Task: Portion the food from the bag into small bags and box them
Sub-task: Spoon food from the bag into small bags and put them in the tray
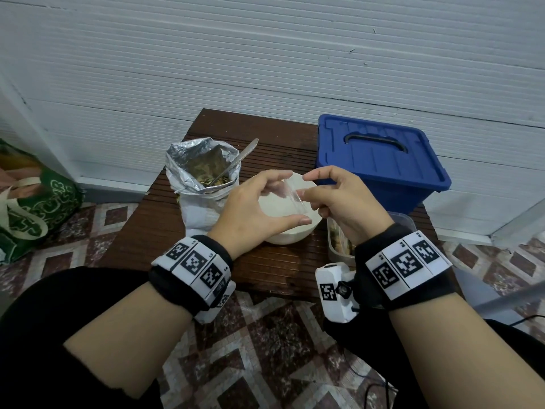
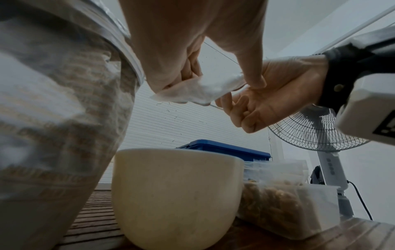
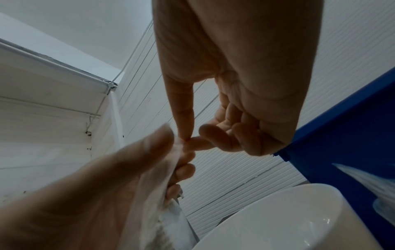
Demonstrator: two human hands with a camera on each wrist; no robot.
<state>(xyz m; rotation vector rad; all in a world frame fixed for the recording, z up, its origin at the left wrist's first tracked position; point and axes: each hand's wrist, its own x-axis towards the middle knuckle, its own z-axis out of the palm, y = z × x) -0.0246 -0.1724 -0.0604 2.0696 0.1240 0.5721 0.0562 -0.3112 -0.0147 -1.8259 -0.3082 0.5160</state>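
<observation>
Over a cream bowl (image 1: pixel 290 231) I hold a small clear plastic bag (image 1: pixel 287 196). My left hand (image 1: pixel 259 205) grips one side of it with curled fingers, and my right hand (image 1: pixel 330 196) pinches the other edge between thumb and forefinger. In the left wrist view the small bag (image 2: pixel 205 89) hangs crumpled between both hands above the bowl (image 2: pixel 175 194). The right wrist view shows the pinch on the small bag (image 3: pixel 171 169) close up. An open foil food bag (image 1: pixel 203 178) with a metal spoon (image 1: pixel 239 157) in it stands left of the bowl.
A blue lidded box (image 1: pixel 380 163) stands at the back right of the dark wooden table (image 1: pixel 165 225). A clear container (image 1: pixel 339 240) holding filled food bags sits right of the bowl. A green shopping bag (image 1: pixel 32 205) lies on the tiled floor. A standing fan (image 2: pixel 314 132) is beyond the table.
</observation>
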